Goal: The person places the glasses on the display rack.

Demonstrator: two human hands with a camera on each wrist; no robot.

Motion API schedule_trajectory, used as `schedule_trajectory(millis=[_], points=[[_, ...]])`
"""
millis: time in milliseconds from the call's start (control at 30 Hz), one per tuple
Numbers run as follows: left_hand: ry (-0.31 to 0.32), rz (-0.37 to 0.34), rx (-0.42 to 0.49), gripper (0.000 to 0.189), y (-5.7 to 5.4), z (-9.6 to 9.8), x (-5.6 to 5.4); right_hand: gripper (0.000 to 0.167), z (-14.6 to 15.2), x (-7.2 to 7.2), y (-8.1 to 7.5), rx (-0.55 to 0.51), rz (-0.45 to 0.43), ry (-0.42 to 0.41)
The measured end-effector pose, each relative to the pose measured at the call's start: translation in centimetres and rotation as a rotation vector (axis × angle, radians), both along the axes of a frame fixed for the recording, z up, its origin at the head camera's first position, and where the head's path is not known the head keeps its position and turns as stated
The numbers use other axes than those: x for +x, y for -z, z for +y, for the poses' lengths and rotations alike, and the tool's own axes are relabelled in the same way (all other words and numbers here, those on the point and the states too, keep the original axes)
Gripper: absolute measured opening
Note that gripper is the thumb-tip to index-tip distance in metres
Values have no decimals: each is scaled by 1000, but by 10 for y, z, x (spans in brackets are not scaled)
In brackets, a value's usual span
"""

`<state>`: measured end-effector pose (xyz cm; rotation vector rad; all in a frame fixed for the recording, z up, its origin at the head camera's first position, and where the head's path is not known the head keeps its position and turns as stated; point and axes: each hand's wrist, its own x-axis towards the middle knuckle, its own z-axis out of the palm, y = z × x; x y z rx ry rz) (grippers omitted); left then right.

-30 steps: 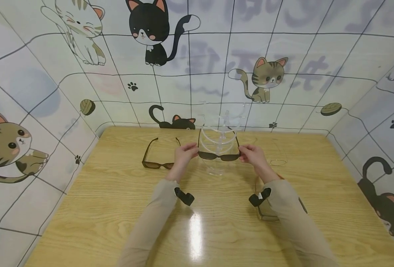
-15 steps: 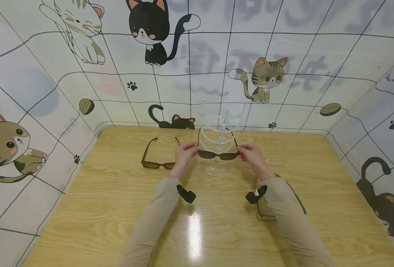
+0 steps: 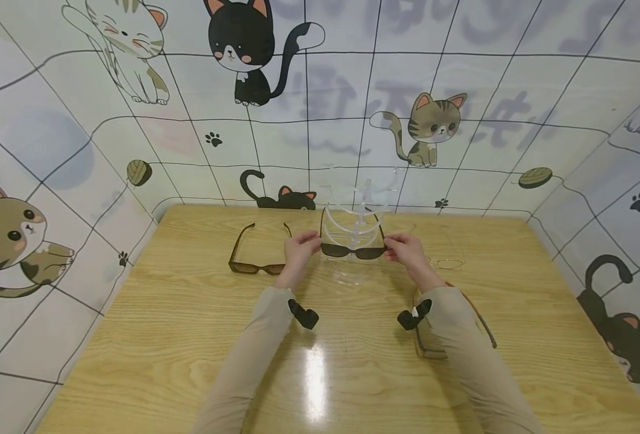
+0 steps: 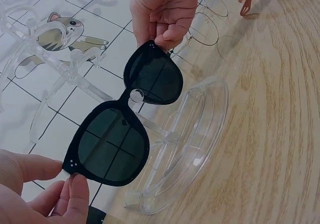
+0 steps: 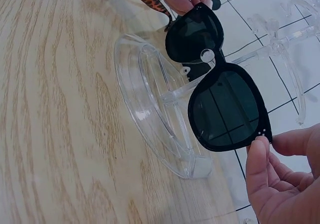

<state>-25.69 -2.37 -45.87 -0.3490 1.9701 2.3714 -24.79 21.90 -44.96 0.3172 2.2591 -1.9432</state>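
Two outer corners of black-framed dark-lensed sunglasses pinched: left hand at nine o'clock, right hand at three. Likely light, stiff, easily smudged; corners seem best hold.

Back wall: pale purple lettering is showing faintly.
Readable words: none; it's looking too smudged.

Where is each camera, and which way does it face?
Head: on the head, facing forward and down at wooden table and cat-print wall; left hand, right hand, beige sleeves show.
Left wrist: worn there, facing the black sunglasses and clear display stand; own hand lower left, other at top.
Right wrist: worn there, facing the sunglasses from their other end; own hand lower right, other at top.
Both wrist views share sunglasses, stand and hands.
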Motion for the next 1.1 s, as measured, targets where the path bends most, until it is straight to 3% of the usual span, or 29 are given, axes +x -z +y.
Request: schedule_trajectory(millis=[500,833,1100], points=[[-20,3,-34,31,0,-2,0,37,3,5,-5,33,42,12],[-26,11,-75,33,-10,-13,5,38,4,21,-17,75,77,4],[0,39,-98,30,-12,-26,13,35,0,33,-25,23,132,-23]])
